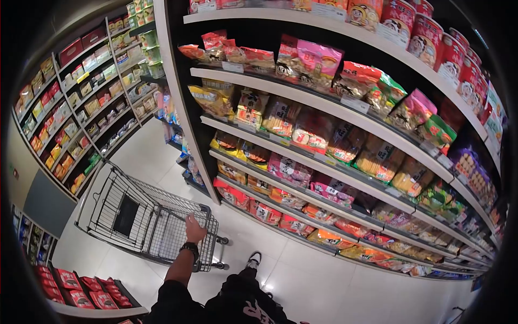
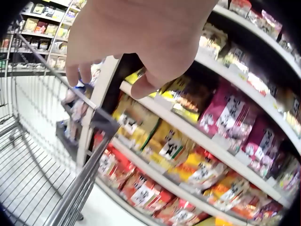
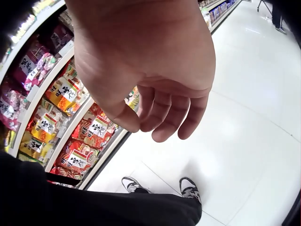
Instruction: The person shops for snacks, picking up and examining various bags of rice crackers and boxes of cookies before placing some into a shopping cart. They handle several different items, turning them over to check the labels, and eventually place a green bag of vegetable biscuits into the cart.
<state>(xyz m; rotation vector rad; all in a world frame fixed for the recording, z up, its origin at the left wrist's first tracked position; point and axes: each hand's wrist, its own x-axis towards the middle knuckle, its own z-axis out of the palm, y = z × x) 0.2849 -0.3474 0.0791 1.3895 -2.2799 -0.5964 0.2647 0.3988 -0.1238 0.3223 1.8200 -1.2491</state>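
Cart (image 1: 127, 215) at lower left of head view, left hand (image 1: 195, 231) over its right end — fingers spread loosely, contact with rim (image 2: 103, 123) unclear. Right hand (image 3: 146, 61) holds nothing, fingers loosely curled. Seemingly handling cart — secure hold calls for closing left fingers round rim.

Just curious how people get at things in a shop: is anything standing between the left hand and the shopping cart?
Nothing visible stands between the left hand and the shopping cart. The loosely bent fingers hang close to its metal rim; whether they touch it, I cannot tell.
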